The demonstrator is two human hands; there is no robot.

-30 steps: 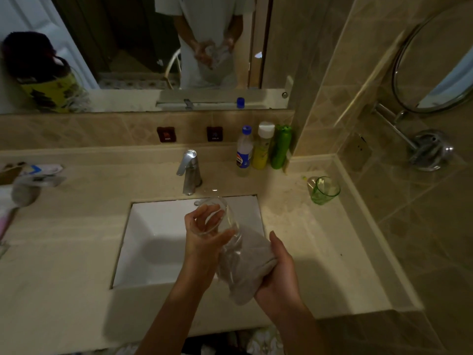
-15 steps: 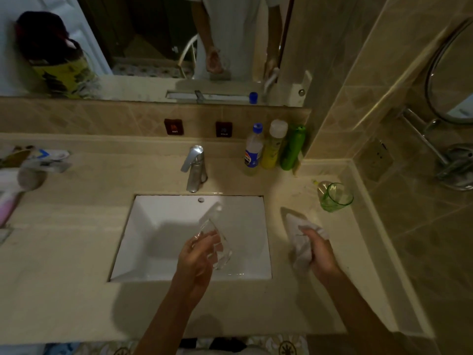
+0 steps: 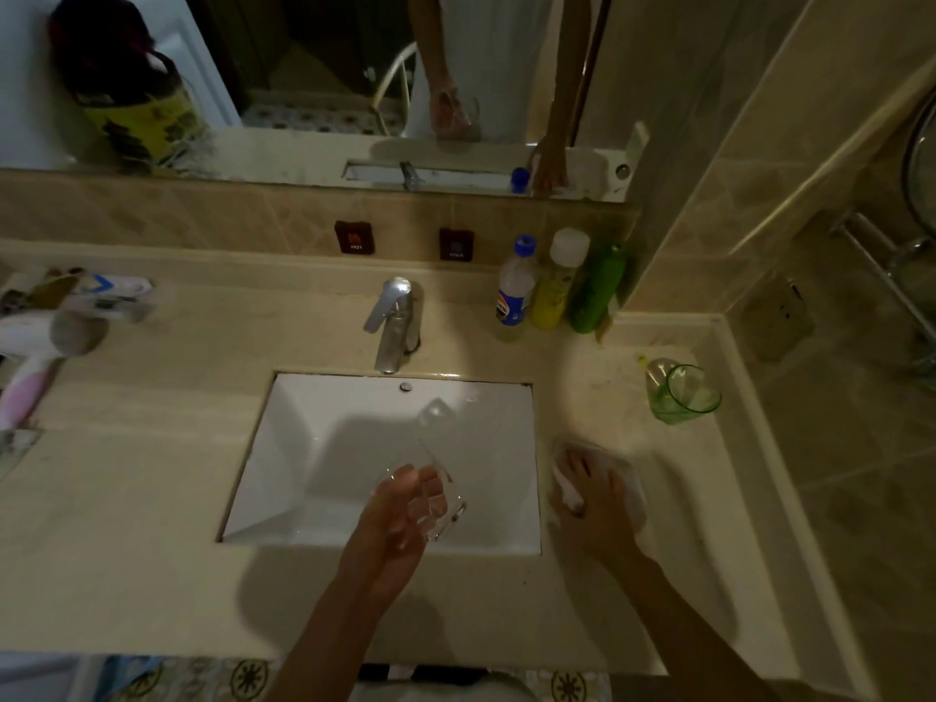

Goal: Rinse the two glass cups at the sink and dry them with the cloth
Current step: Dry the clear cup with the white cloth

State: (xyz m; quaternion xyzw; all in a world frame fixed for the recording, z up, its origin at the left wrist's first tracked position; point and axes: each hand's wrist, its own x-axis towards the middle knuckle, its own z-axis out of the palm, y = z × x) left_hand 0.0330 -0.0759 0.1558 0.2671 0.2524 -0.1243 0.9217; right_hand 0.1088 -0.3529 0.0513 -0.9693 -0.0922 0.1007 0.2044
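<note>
My left hand [image 3: 400, 519] grips a clear glass cup [image 3: 435, 491], tilted over the front of the white sink [image 3: 314, 448]. To the right of the basin, the pale cloth [image 3: 625, 478] lies on the counter with my right hand [image 3: 590, 494] resting flat on it, fingers spread. At the back right of the counter, near the wall, stand a green glass cup [image 3: 689, 395] and a clear cup [image 3: 656, 372] just behind it. No water runs from the chrome tap [image 3: 395, 321].
Three bottles [image 3: 554, 286] stand against the backsplash right of the tap. A hair dryer [image 3: 35, 347] and small packets [image 3: 101, 291] lie at the counter's left end. A tiled wall with a socket [image 3: 777, 316] closes the right side; the mirror hangs above.
The cloth left the glass: my right hand carried it right and laid it on the counter beside the sink. My left hand lowered the glass toward the sink's front.
</note>
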